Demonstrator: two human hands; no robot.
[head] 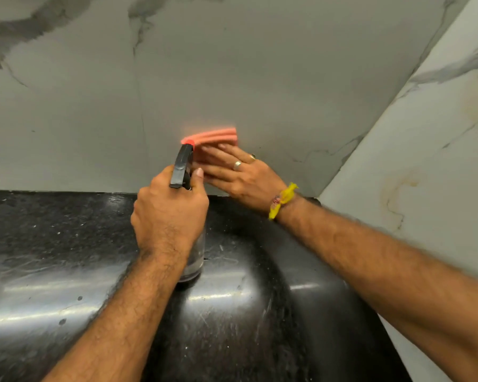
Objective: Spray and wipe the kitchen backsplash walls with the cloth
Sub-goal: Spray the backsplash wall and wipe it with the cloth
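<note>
A folded pink cloth (218,135) lies flat against the grey marble backsplash wall (232,64), low down near the corner. My right hand (238,172) presses it to the wall with straight fingers; two rings and a yellow wrist thread show. My left hand (169,210) grips the neck of a clear spray bottle (195,257) with a black trigger head (181,166). The bottle's base stands on the black countertop (53,257), just left of the cloth.
A second marble wall (425,161) with yellowish stains meets the back wall at the right, forming a corner. The glossy black stone counter runs along the bottom, with specks and streaks on it.
</note>
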